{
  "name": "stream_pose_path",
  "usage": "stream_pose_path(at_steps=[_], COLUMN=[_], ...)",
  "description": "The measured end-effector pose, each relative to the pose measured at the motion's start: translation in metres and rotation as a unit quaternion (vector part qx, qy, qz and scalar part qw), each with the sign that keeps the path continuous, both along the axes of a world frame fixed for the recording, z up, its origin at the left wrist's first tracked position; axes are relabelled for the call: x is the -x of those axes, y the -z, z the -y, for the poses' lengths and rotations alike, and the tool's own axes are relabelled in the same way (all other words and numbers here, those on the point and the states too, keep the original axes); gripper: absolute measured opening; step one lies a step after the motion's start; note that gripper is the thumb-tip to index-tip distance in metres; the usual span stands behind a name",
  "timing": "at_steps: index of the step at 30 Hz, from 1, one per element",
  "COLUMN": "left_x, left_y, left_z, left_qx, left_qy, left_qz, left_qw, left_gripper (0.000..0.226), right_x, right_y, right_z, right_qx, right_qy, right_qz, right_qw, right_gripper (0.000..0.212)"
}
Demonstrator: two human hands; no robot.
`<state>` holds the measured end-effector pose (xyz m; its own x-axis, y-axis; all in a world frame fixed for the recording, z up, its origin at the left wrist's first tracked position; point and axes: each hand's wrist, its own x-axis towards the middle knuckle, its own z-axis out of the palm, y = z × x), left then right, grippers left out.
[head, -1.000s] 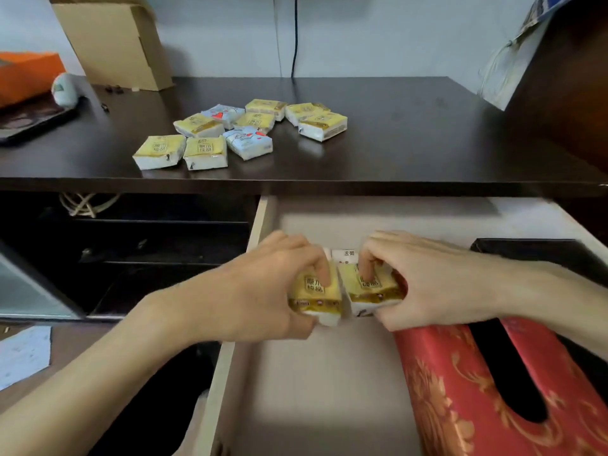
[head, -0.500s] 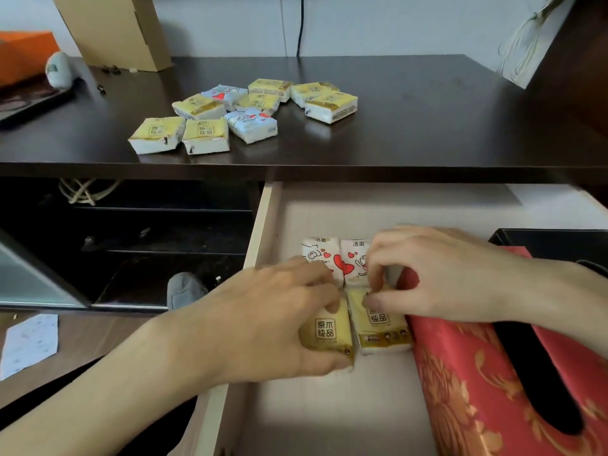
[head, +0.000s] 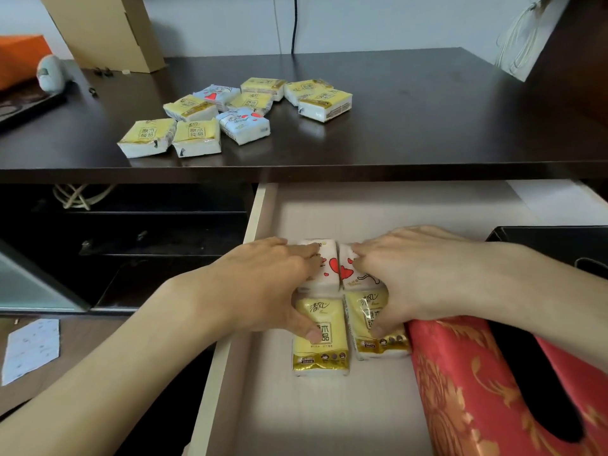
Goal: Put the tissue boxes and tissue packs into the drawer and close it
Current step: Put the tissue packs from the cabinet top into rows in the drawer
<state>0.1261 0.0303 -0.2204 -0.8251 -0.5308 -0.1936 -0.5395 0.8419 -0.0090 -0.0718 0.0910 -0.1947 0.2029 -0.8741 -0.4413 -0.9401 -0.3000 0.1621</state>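
Note:
The pale drawer [head: 253, 225] stands pulled out under the dark desk. On its floor lie two white heart-print tissue packs [head: 332, 268] with two yellow tissue packs [head: 320, 353] in front of them. My left hand [head: 266, 284] rests flat on the left pair, thumb on the yellow pack. My right hand [head: 404, 274] rests on the right pair, thumb on the other yellow pack [head: 381, 347]. A red and gold tissue box [head: 460, 390] lies at the drawer's right, with a black tissue box [head: 559, 238] behind it. Several more packs [head: 230, 113] lie on the desk top.
A cardboard box [head: 105, 31] stands at the back left of the dark desk [head: 427, 110]. An orange box [head: 19, 57] and a small pale object [head: 51, 72] sit at the far left. A black cable [head: 294, 24] hangs down the wall. Dark open shelves [head: 131, 241] lie left of the drawer.
Both hands lowered the two yellow packs onto the drawer floor in front of the heart-print packs, then slid forward and flattened over all the packs.

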Motion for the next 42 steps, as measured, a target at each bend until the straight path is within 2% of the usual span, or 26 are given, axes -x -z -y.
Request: stream_pose_path(at_steps=[3,7,11,15,21,25,29,33,36,38,40,42], left_x=[0.001,0.006,0.009,0.011,0.011,0.009,0.009,0.007,0.006,0.002,-0.004,-0.011], left_y=[-0.001,-0.003,-0.002,-0.002,0.000,0.004,0.007,0.005,-0.007,-0.023,-0.037,-0.045], left_z=[-0.002,-0.009,-0.013,-0.018,-0.020,-0.018,-0.018,-0.019,-0.016,-0.009,0.002,0.017], left_qx=[-0.011,-0.007,0.009,-0.016,-0.037,-0.035,-0.023,0.013,0.034,0.043,0.062,0.084], left_qy=[0.006,0.012,0.009,0.017,0.019,0.015,0.015,0.012,-0.008,-0.040,-0.076,-0.112], left_qz=[0.006,0.013,0.019,0.003,-0.025,-0.038,-0.057,-0.087,-0.130,-0.193,-0.274,-0.363], left_qw=[1.000,1.000,1.000,1.000,0.999,0.999,0.998,0.996,0.991,0.979,0.957,0.921], left_gripper=[0.084,0.063,0.059,0.052,0.053,0.060,0.066,0.072,0.065,0.052,0.036,0.023], right_x=[0.000,-0.002,-0.003,-0.005,-0.001,0.003,0.007,0.011,0.014,0.013,0.011,0.008], right_y=[0.000,0.000,-0.001,0.002,0.001,-0.003,-0.003,0.000,-0.004,-0.013,-0.025,-0.035], right_z=[0.001,-0.002,-0.004,-0.007,-0.006,-0.005,-0.004,-0.003,-0.002,0.002,0.012,0.030], right_qx=[0.017,0.030,0.043,0.065,0.064,0.049,0.030,0.072,0.174,0.261,0.322,0.363], right_qy=[-0.005,-0.014,-0.003,0.006,0.006,0.005,0.019,0.031,0.043,0.068,0.079,0.068], right_qz=[0.002,0.003,0.006,0.005,0.012,0.030,0.052,0.094,0.156,0.234,0.325,0.369], right_qw=[1.000,0.999,0.999,0.998,0.998,0.998,0.998,0.993,0.971,0.934,0.886,0.853], right_gripper=[0.062,0.068,0.065,0.064,0.053,0.059,0.055,0.043,0.033,0.023,0.020,0.019])
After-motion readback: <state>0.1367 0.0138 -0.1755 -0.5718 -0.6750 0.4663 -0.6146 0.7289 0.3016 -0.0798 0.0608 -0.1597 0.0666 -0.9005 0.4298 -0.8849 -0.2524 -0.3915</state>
